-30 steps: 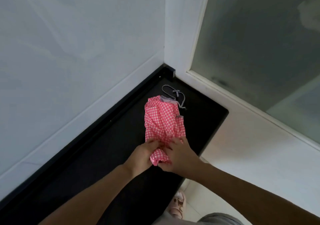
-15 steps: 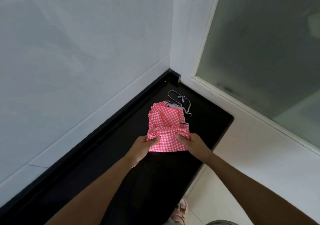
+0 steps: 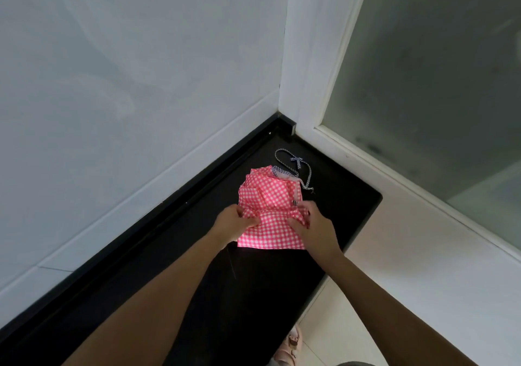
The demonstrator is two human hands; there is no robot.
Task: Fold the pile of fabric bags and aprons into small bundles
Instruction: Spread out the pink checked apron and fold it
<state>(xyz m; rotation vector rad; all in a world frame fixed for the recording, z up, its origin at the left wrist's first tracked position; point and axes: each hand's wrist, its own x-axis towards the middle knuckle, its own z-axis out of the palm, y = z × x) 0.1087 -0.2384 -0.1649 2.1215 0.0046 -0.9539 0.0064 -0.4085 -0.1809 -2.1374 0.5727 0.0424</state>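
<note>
- Two hands work one piece of pink-and-white checked fabric (image 3: 269, 196) lying on the black ledge (image 3: 253, 303), close to the corner where the tiled wall (image 3: 112, 112) meets the white frame of a frosted glass panel (image 3: 439, 84).
- One second ago both hands were bunched together at the near end of the fabric, which lay as a long narrow strip. Now they sit apart, one at each side edge.
- Since then the fabric has become shorter and wider, with a flat near flap spread between the wrists.
- Compared with half a second ago, the hands have shifted a little farther up the cloth, to a gathered crease across its middle.
- Left hand (image 3: 235, 222): thumb and fingers pinch the left edge of the fabric at that crease.
- Right hand (image 3: 315, 226): fingers curl over and grip the right edge, gathering a small bunch of cloth.
- Beyond the far end of the fabric, a dark-and-white striped cord (image 3: 293, 160) lies looped on the ledge with a small bow, much as it did before.
- Part of a pale pink sandal (image 3: 291, 344) shows on the light floor below the ledge.
</note>
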